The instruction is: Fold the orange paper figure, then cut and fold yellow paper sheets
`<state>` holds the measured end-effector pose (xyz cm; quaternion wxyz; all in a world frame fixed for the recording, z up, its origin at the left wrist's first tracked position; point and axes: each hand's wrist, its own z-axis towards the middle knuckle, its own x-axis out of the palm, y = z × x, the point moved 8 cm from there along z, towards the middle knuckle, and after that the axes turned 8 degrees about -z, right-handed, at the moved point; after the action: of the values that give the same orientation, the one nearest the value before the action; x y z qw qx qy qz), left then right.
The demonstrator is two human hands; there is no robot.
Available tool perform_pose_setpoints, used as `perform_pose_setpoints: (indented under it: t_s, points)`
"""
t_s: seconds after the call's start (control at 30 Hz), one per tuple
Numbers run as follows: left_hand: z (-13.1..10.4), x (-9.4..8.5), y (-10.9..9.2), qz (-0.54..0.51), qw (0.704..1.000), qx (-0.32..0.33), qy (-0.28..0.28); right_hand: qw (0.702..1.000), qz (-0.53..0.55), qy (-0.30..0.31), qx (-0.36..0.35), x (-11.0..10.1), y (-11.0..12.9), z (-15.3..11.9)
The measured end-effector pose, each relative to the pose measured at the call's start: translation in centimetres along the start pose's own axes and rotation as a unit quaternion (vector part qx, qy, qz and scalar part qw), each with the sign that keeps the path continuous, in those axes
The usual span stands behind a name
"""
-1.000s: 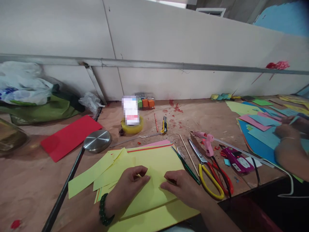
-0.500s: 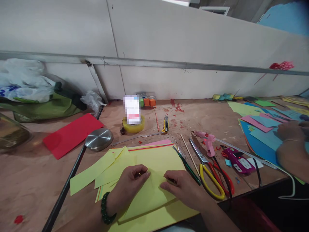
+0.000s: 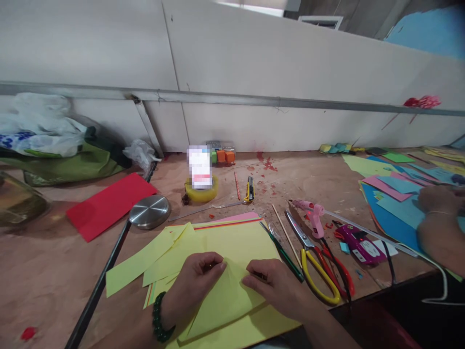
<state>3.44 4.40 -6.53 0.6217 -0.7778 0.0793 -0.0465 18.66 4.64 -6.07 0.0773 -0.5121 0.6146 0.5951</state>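
Note:
A sheet of yellow paper point(image 3: 232, 300) lies between my hands on a larger stack of yellow paper point(image 3: 236, 237). My left hand point(image 3: 198, 276), with a dark green bead bracelet point(image 3: 160, 317) at the wrist, has its thumb and index finger closed on the sheet. Facing it, my right hand point(image 3: 272, 286) has curled fingers, its thumb and index tips at the same sheet; exactly how they grip is hard to see. Yellow paper strips point(image 3: 138, 261) overlap the stack at the left. Green-handled tweezers point(image 3: 286, 259) rest along the stack's right edge.
Right of my hands lie scissors point(image 3: 308, 257), a wooden stick point(image 3: 285, 232), a pink glue gun point(image 3: 312, 213) and a purple device point(image 3: 361, 245). Beyond the stack are a box cutter point(image 3: 250, 189) and yellow tape roll point(image 3: 201, 195). A metal disc point(image 3: 149, 212) and red paper point(image 3: 109, 206) lie left. Another person's hand point(image 3: 441, 198) works at right.
My hands stay almost in place on the yellow sheet. The whole view has shifted very slightly downward; the other objects lie as before.

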Motion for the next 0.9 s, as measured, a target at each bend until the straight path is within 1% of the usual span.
perform_pose_setpoints:
  t_s: [0.13,0.33,0.57,0.7,0.8,0.9]
  points:
    - [-0.2,-0.1,0.1,-0.006,1.000,0.001,-0.009,1.000,-0.005,-0.003,-0.004,-0.1,0.1,0.1]
    - [-0.1,0.0,0.1,0.005,1.000,-0.003,0.001,1.000,-0.008,-0.005,-0.008,-0.1,0.1,0.1]
    - [-0.1,-0.3,-0.4,0.046,0.998,0.023,-0.025,0.999,-0.042,-0.001,0.004,0.2,-0.3,0.1]
    - [0.0,-0.2,-0.5,0.050,0.998,0.029,-0.022,0.999,-0.054,-0.006,0.008,0.4,-0.6,0.1]
    - [0.1,-0.3,-0.4,0.042,0.998,0.029,-0.023,0.999,-0.040,-0.013,0.006,0.3,-0.7,0.1]
    - [0.3,-1.1,-0.5,0.031,0.998,0.035,-0.040,1.000,-0.006,-0.017,0.011,-0.1,-1.1,-0.1]
